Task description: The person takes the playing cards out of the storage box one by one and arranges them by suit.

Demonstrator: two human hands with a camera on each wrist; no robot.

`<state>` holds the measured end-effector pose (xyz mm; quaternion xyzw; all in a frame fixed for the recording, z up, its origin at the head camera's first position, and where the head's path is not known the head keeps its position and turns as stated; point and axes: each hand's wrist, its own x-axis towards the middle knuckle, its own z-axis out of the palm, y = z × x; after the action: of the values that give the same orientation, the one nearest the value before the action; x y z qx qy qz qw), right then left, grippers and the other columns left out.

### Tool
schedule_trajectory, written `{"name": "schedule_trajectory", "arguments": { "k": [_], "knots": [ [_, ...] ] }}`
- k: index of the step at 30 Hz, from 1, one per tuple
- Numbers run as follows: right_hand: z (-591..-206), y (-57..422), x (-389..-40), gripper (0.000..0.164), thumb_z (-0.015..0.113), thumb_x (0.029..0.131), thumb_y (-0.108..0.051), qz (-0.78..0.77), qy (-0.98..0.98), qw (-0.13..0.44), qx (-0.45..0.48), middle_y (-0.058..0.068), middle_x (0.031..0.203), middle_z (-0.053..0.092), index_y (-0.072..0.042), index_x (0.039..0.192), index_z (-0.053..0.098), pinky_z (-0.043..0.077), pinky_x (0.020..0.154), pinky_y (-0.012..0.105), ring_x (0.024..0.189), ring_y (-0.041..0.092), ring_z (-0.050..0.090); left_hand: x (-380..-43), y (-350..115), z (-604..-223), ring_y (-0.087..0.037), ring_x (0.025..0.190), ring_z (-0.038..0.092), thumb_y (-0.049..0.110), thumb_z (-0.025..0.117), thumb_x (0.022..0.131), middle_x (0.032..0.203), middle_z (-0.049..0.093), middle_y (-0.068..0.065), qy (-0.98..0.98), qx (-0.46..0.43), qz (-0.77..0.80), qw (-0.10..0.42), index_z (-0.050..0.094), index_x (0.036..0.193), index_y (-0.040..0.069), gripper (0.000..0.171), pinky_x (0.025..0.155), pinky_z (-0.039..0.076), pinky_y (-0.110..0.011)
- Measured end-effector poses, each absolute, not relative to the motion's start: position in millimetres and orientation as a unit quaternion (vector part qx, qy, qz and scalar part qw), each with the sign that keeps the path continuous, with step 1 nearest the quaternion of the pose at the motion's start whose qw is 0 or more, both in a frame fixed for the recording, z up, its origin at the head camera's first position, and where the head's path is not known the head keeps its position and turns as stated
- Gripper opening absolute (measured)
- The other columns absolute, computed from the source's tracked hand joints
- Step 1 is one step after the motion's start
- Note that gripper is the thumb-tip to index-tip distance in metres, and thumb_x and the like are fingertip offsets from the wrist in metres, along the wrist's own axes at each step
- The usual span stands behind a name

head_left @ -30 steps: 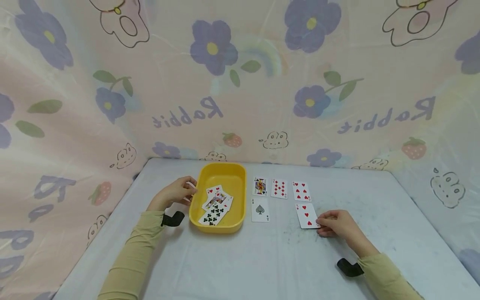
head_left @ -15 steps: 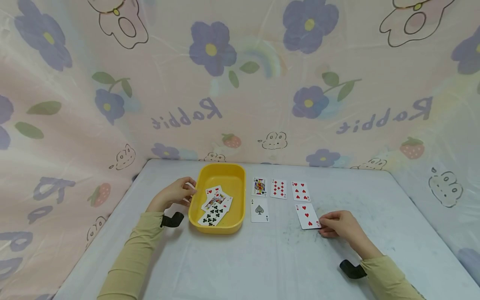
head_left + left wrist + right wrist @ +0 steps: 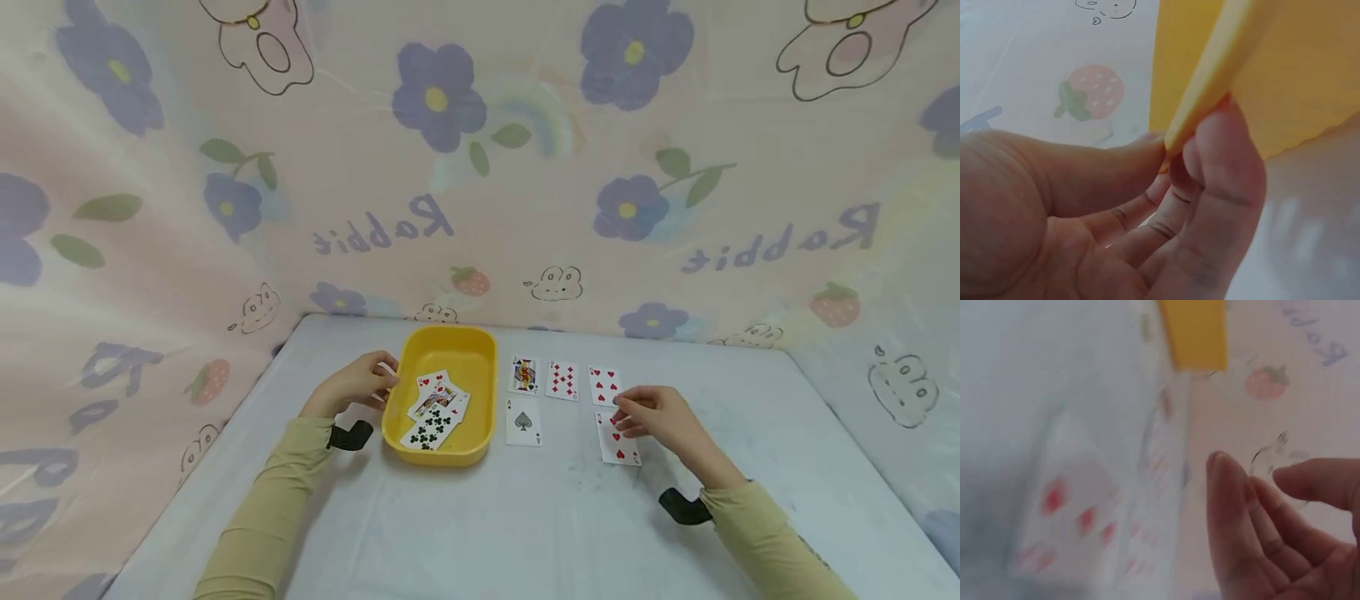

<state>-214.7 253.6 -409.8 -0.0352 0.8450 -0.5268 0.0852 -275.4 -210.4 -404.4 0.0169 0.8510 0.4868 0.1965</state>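
Observation:
My left hand (image 3: 358, 382) pinches the left rim of a yellow plastic tray (image 3: 480, 392) between thumb and fingers, close up in the left wrist view on the tray's edge (image 3: 1204, 75). Several playing cards (image 3: 435, 421) lie loosely overlapped inside the tray, a club card on top. My right hand (image 3: 662, 417) hovers over the three of hearts (image 3: 618, 452), covering part of it in the head view. Its thumb and fingertips stand apart with nothing between them in the right wrist view, where the three of hearts (image 3: 1066, 537) lies blurred to their left.
Right of the tray runs a row of face-up cards: a spade face card (image 3: 524, 377), a diamond number card (image 3: 562, 381) and a six of hearts (image 3: 603, 383). The ace of spades (image 3: 522, 422) lies below the face card. A patterned curtain (image 3: 525, 208) rises behind the white table (image 3: 480, 533).
My right hand has let go of the three of hearts' lower right corner and moved up and slightly left, above the cards. The left hand stays on the tray rim.

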Motion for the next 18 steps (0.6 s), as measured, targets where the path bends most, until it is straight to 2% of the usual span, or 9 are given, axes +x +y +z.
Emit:
{"name": "schedule_trajectory", "arguments": {
  "k": [3, 8, 14, 18],
  "knots": [
    [-392.7, 224.9, -231.7, 0.035, 0.059, 0.097, -0.019, -0.549, 0.825, 0.097, -0.094, 0.023, 0.097, 0.066, 0.012, 0.114, 0.057, 0.057, 0.077, 0.04, 0.087, 0.032, 0.067, -274.7, -210.4, -402.4, -0.022, 0.075, 0.06, 0.008, 0.051, 0.099, 0.098, 0.058, -0.018, 0.855, 0.013, 0.481, 0.196, 0.044, 0.123, -0.002, 0.027, 0.065, 0.058, -0.035],
    [-369.0, 173.5, -253.4, 0.032, 0.058, 0.097, -0.018, -0.549, 0.813, 0.126, -0.146, 0.018, 0.102, 0.067, 0.008, 0.116, 0.058, 0.055, 0.082, 0.04, 0.088, 0.024, 0.067, -276.4, -209.6, -407.0, -0.022, 0.074, 0.06, 0.007, 0.052, 0.098, 0.094, 0.058, -0.016, 0.849, 0.012, 0.49, 0.198, 0.045, 0.122, -0.001, 0.026, 0.064, 0.058, -0.034],
    [-352.0, 120.4, -275.5, 0.032, 0.057, 0.097, -0.017, -0.555, 0.794, 0.163, -0.186, 0.019, 0.112, 0.063, 0.005, 0.12, 0.057, 0.053, 0.086, 0.039, 0.099, 0.028, 0.064, -281.8, -211.7, -407.9, -0.021, 0.073, 0.06, 0.007, 0.053, 0.097, 0.091, 0.057, -0.014, 0.845, 0.021, 0.498, 0.195, 0.045, 0.121, -0.003, 0.027, 0.063, 0.058, -0.035],
    [-352.8, 87.6, -290.2, 0.031, 0.057, 0.097, -0.017, -0.569, 0.774, 0.208, -0.184, 0.017, 0.112, 0.063, 0.003, 0.12, 0.058, 0.052, 0.089, 0.039, 0.101, 0.029, 0.063, -280.5, -214.2, -407.4, -0.021, 0.072, 0.059, 0.006, 0.055, 0.097, 0.091, 0.057, -0.014, 0.843, 0.014, 0.502, 0.19, 0.047, 0.121, -0.004, 0.028, 0.063, 0.058, -0.035]
  ]
}}
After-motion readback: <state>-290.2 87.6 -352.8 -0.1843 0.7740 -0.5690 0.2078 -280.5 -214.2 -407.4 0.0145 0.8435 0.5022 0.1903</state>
